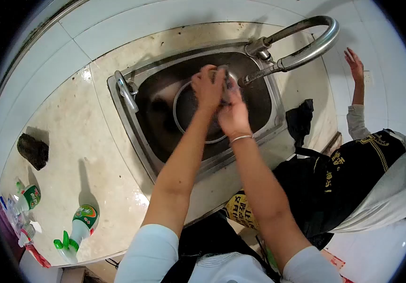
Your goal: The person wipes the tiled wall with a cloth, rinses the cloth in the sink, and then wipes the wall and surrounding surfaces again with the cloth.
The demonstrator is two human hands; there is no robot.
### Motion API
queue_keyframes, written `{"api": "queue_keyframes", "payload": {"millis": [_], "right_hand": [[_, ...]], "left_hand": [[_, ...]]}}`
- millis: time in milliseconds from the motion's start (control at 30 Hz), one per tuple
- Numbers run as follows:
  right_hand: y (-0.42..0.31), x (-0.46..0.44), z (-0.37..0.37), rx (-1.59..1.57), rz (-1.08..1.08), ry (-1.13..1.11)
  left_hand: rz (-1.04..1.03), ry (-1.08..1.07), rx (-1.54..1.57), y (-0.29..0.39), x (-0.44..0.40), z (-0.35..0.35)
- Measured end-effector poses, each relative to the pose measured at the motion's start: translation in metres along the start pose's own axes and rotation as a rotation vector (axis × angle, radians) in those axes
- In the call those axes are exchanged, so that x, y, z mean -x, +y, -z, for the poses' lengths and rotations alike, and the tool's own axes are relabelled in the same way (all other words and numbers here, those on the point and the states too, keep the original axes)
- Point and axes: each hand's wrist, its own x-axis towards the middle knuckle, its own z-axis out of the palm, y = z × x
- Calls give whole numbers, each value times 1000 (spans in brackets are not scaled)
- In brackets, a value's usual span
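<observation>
Greyish and blurred, a small item [225, 89] is being held over the right half of the sink [278, 106]; its shape is not showing clearly enough to tell what it is. Both hands are pressing together around it: the left hand [206, 89] is curling its fingers over it from the left, and the right hand [235, 115] is cupping it from the near side, a pale band [242, 137] circling that wrist. Beneath them, a round bowl [175, 111] is lying inside the sink, its light rim partly showing. At the sink's far right corner, a tall tap [306, 55] is arching over, its nozzle ending just beside the right hand. On the sink's left edge, a small metal fitting [126, 92] is standing. Just right of the sink, a black cloth [300, 120] is lying on the counter [80, 141]. Well left of the sink, a dark sponge [33, 151] is resting, and nearer the counter's front edge two spray bottles [85, 220] are standing. Right of the sink, beyond the cloth, another person in a black apron [353, 165] is raising one hand [353, 63].
</observation>
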Motion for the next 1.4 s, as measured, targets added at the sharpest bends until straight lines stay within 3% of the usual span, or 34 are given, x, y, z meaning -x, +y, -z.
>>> {"api": "queue_keyframes", "payload": {"millis": [33,67,100,200,233,267,300,367,400,433,500,600,700,733,833,900,967,1000,1133,1200,1233,1300,1400], "right_hand": [[-5,-5,2,-47,-2,30],[-20,-9,5,44,-84,-62],[-34,-34,37,-280,-372,-660],[-6,-23,35,-124,-98,-111],[8,-6,17,-57,39,11],[10,3,1,-99,73,2],[2,-8,5,-96,74,-5],[-20,-28,23,-233,-227,-164],[-34,-21,20,-87,-188,-100],[-36,-46,50,-144,-251,-202],[-48,-27,39,-23,-306,-135],[-47,-20,42,-29,-316,-239],[-12,-18,44,90,-50,-129],[-5,7,15,157,76,-54],[-5,10,8,82,-9,104],[-30,18,-14,18,-107,69],[-45,2,21,-98,-362,-274],[-43,4,24,-97,-359,-273],[-28,11,25,-32,-224,-79],[-27,18,19,33,-181,-18],[-25,20,18,33,-179,-16],[-20,19,15,399,138,181],[-17,27,14,445,223,233]], "left_hand": [[-1,35,59,7,12,-10],[-161,-66,33,14,34,-16],[-199,-16,65,7,53,-32],[-255,-24,145,-15,19,-26],[-4,28,166,-17,1,-19],[254,75,184,-15,-8,-16],[250,80,188,-9,-6,-19],[16,-96,91,5,21,-26],[-73,-157,240,27,33,-15],[-62,-249,247,29,42,-13],[6,-319,408,43,57,-2],[-156,-169,277,28,43,-20],[-22,-18,53,11,-5,-3],[-30,-19,58,16,-7,0],[-156,136,-82,21,0,7],[-720,178,-393,22,32,10],[-678,119,-219,33,69,24],[-625,69,-51,36,78,28],[-640,-93,-38,30,75,39],[-482,-248,-106,36,72,45],[-482,-250,-104,36,72,45],[-484,-188,-159,37,69,42],[-458,-186,-160,37,69,36]]}}
